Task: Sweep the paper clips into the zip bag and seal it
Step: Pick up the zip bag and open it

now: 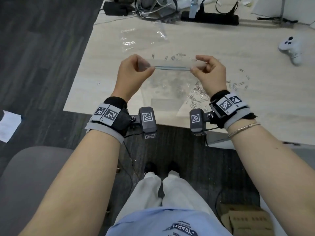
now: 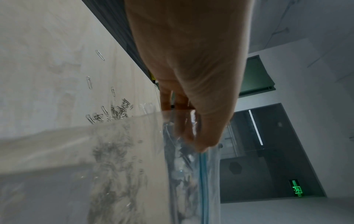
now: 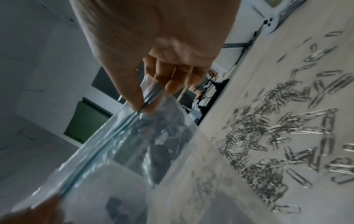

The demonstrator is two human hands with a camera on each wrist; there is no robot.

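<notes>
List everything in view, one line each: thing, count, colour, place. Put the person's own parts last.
zip bag: one, clear with a blue zip strip, held up above the table between both hands
paper clips: many, silver, loose on the table, mostly under and right of the bag
table: one, pale wood
plastic wrap: one crumpled piece, clear, far side of the table
game controller: one, white, table's right edge
power strip: one, black, table's far edge
left hand: pinches the bag's left top corner
right hand: pinches the bag's right top corner
</notes>
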